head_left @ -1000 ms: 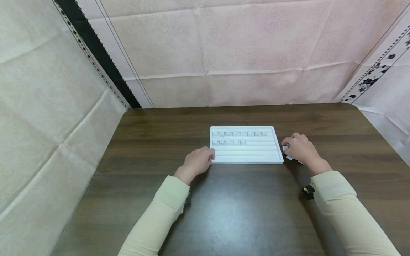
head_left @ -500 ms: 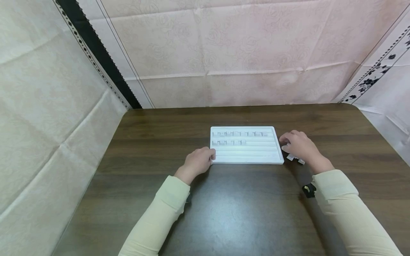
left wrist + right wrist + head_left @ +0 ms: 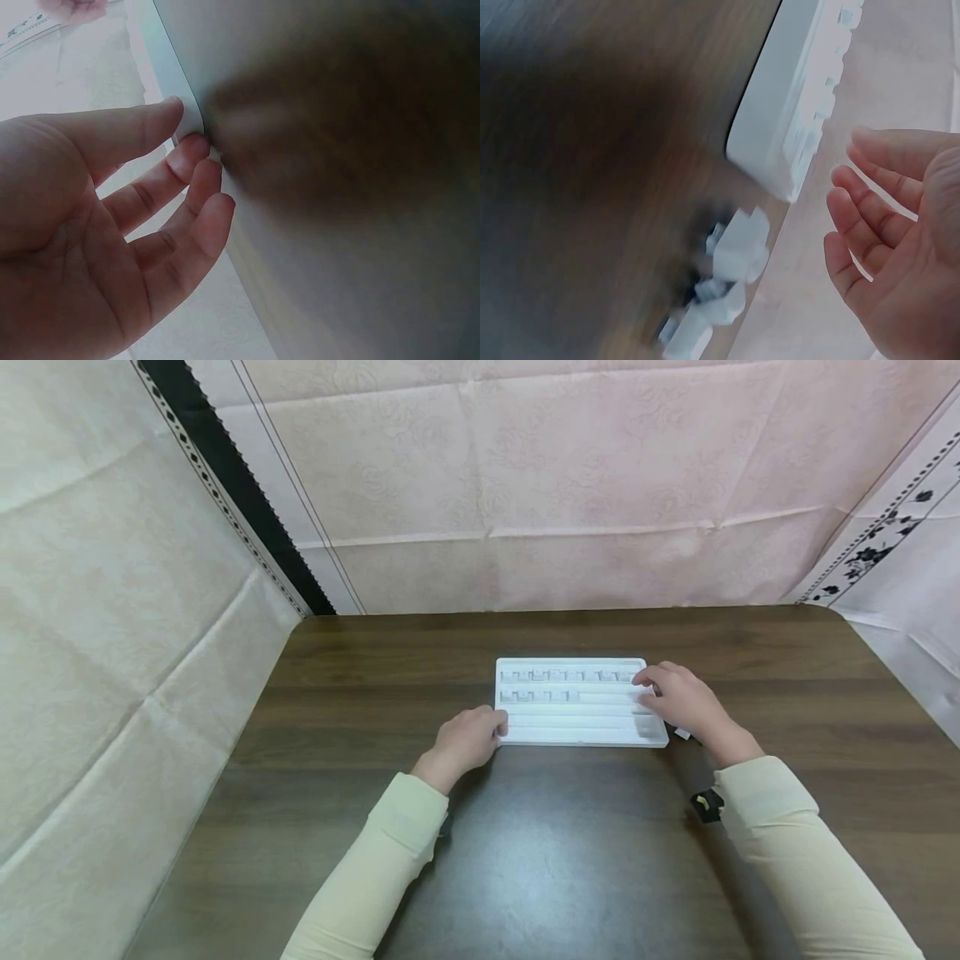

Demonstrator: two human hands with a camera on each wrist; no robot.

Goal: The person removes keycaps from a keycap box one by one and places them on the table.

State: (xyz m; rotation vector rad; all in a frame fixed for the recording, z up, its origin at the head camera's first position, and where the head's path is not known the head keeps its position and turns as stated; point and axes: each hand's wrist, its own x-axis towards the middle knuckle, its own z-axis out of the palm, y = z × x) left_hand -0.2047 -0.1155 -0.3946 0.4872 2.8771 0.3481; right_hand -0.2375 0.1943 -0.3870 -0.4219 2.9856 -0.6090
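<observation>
A white rectangular tray (image 3: 600, 733) with raised rows lies on the table; small pale pieces (image 3: 558, 676) line its two far rows. My left hand (image 3: 468, 740) pinches the tray's near left corner, and the left wrist view shows the thumb and index finger at its white edge (image 3: 192, 120). My right hand (image 3: 684, 700) is over the tray's right end, thumb and index finger extended toward each other. I cannot tell whether a small piece is between those fingertips. Below that hand, small white pieces (image 3: 739, 247) with dark parts lie on the table beside the tray's corner.
The brown wooden table (image 3: 517, 860) extends in front of the tray and to both sides. A pale patterned cloth (image 3: 585, 485) hangs behind its far edge, and another cloth (image 3: 112, 693) hangs at the left. A black wristband (image 3: 707, 806) shows under the right sleeve.
My right hand has lifted from the loose white pieces beside the tray and moved left over its right end. The left hand keeps its place at the tray's corner.
</observation>
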